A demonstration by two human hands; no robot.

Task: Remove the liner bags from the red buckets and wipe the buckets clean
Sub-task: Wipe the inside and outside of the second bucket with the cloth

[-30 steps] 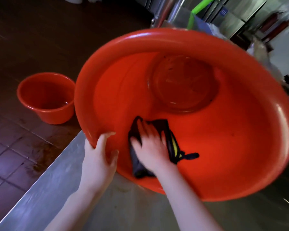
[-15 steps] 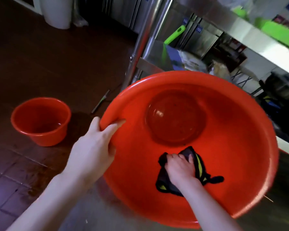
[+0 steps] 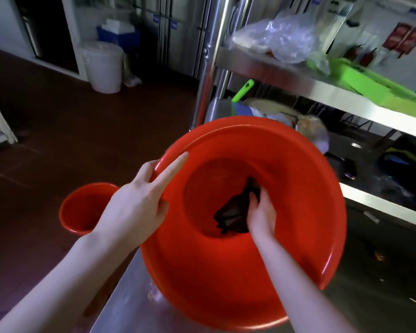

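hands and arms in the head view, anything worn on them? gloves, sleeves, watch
Nothing is worn, as far as the view shows. The left hand and right hand are bare, with no gloves or rings visible. The left forearm and right forearm are uncovered down to the frame edge, with no sleeve, watch or bracelet.

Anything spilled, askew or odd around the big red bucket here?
Only a small pale smear on the steel table beside the near rim of the big bucket. Otherwise normal: left hand holds the rim, right hand grips a dark cloth inside.
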